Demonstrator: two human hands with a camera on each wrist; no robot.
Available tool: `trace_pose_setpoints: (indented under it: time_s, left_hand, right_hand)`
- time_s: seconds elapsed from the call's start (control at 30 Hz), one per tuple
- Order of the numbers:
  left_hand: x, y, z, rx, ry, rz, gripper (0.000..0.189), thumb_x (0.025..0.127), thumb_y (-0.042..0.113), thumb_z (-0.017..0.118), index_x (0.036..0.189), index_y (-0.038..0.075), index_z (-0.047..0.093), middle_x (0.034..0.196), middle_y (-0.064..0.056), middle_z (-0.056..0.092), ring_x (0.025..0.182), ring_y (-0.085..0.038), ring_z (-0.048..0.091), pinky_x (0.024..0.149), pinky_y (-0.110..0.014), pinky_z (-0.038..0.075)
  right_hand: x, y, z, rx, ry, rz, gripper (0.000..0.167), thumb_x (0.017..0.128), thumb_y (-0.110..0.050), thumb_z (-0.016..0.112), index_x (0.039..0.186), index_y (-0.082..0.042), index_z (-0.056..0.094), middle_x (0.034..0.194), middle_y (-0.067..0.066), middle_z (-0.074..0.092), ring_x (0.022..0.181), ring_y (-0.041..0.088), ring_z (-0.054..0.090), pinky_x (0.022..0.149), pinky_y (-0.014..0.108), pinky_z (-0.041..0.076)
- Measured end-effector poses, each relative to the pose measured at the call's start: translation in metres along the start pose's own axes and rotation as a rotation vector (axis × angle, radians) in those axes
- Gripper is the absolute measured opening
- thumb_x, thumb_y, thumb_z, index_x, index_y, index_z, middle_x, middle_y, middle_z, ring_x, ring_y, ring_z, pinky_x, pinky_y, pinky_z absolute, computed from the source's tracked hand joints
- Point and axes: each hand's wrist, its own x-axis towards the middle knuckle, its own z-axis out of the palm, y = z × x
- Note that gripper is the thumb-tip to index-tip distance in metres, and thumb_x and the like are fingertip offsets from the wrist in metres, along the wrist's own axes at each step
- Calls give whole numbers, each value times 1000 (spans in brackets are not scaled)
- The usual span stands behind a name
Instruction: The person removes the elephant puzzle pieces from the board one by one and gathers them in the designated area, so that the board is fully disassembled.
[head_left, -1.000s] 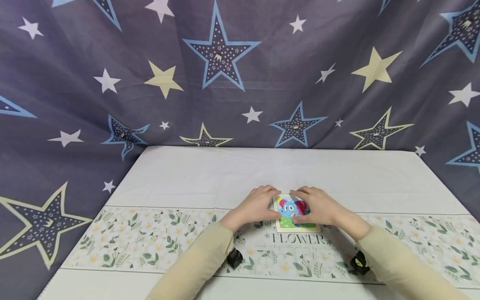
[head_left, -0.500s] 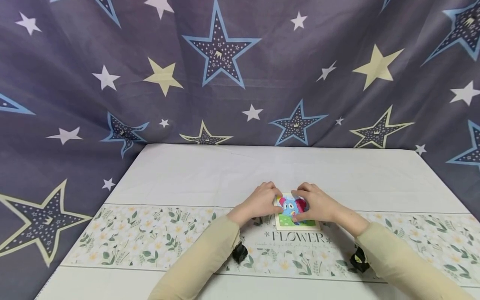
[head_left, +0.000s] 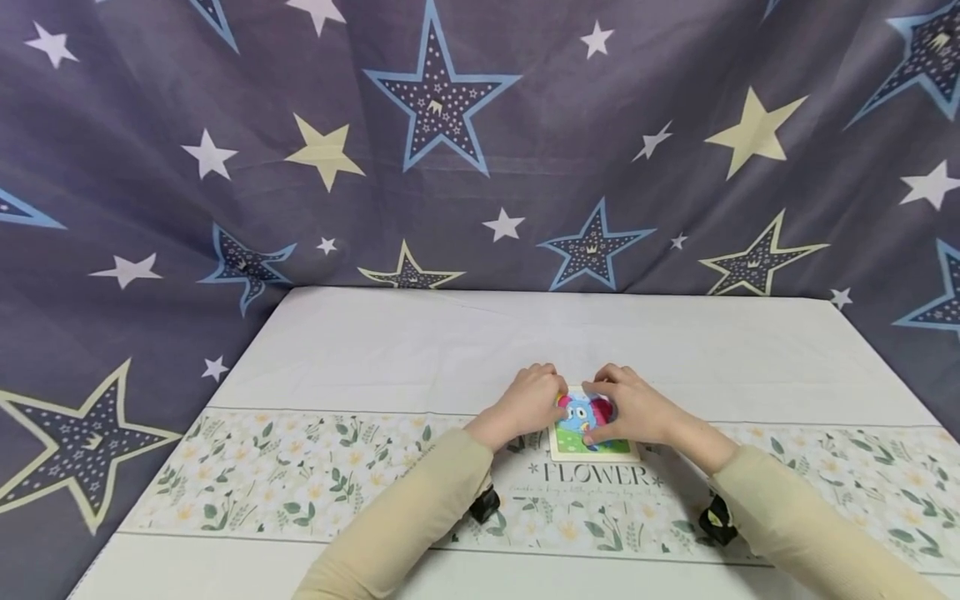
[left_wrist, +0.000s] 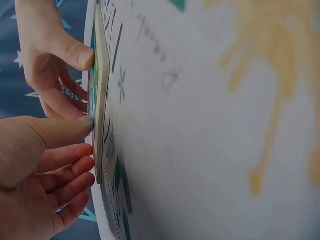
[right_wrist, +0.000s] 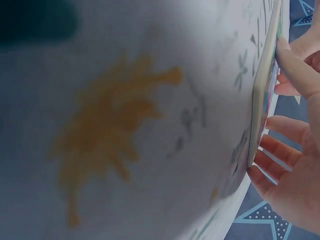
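Note:
A flat, square puzzle board point(head_left: 572, 447) with a pale rim lies on the table, showing a blue elephant with red ears on green. My left hand point(head_left: 529, 403) is at its left edge, thumb and fingertips touching the picture near one ear. From the right, my right hand point(head_left: 636, 407) covers part of the picture, its thumb resting low on the elephant. In the left wrist view, the left thumb point(left_wrist: 75, 129) and fingers meet the board's face point(left_wrist: 101, 95). The right wrist view has the right fingers point(right_wrist: 272, 150) loosely spread along the board's edge. Both palms hide parts of the picture.
The white tablecloth point(head_left: 420, 342) carries a floral band point(head_left: 300, 475) with the word FLOWER printed just in front of the board. A dark star-patterned curtain point(head_left: 525, 167) hangs behind the table. Dark wrist devices point(head_left: 486, 505) sit under both cuffs.
My left hand has shifted slightly right, further over the board's left edge, and its fingers have bent more. The right hand and the board stay about where they were.

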Motion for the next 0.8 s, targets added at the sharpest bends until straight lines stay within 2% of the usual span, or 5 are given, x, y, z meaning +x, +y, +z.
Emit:
trace_pose_setpoints:
  time_s: [0.27,0.5,0.67,0.8]
  left_hand:
    - [3,-6,2,-112,20,-63,24,78,23,71,97,11,68,87,1,59,86,-15,52,82,-32,39]
    - [3,-5,3,-136,21,-99,24,77,24,71,98,12,66,91,2,56,89,-15,50,83,-33,37]
    - [2,-4,2,-163,32,-98,24,78,23,71,98,11,66,94,0,59,91,-16,51,86,-35,37]
    - [3,-4,2,-169,39,-95,23,78,22,71,98,10,66,94,-1,59,92,-17,51,88,-36,37]
  right_hand:
    - [2,-2,2,19,-20,1,85,64,-55,73,124,1,54,113,11,49,100,27,45,80,40,41]
    - [0,-3,1,-2,-22,6,84,65,-54,73,125,1,53,114,12,49,100,27,45,81,40,42]
    - [-3,-5,-1,-67,-35,-21,82,69,-53,70,129,-1,50,115,13,49,96,25,46,77,38,42]
    - [-3,-5,-2,-79,-31,-42,74,71,-50,70,128,-5,52,115,14,50,96,26,46,77,39,43]
